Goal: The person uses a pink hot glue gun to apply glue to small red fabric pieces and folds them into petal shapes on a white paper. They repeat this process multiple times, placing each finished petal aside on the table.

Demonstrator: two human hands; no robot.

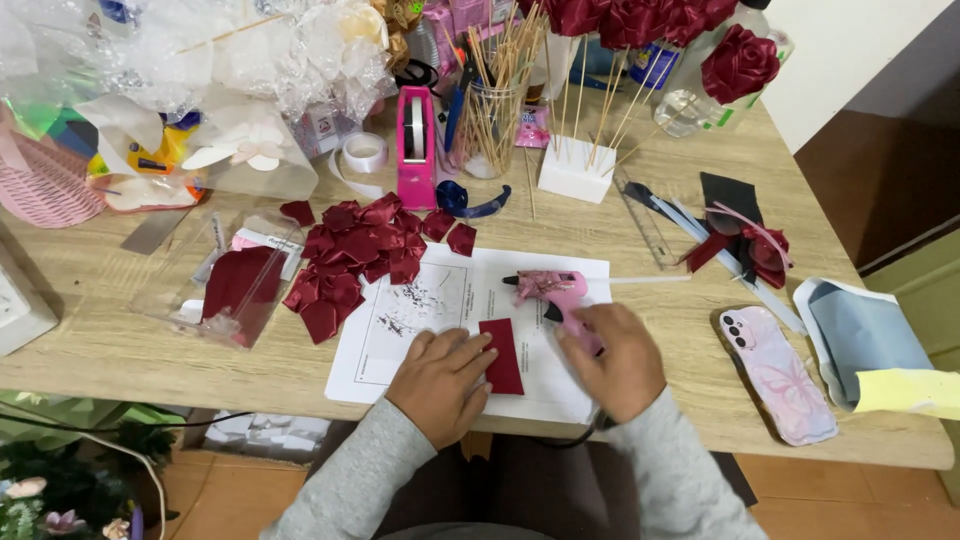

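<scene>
My left hand (442, 379) rests flat on a white printed sheet (400, 330), its fingertips pressing the edge of a dark red ribbon rectangle (503, 355). My right hand (620, 355) grips the handle of a pink glue gun (552, 290), which lies on the sheet with its nozzle pointing left. A pile of folded dark red ribbon petals (350, 260) lies just beyond the sheet to the left.
A clear box with red ribbon pieces (235, 285), a pink tape dispenser (416, 150), a jar of wooden skewers (492, 120), a white block holding red ribbon roses (576, 170), a ruler (645, 220), a phone (780, 372), and blue and yellow paper (870, 350) crowd the wooden table (120, 350).
</scene>
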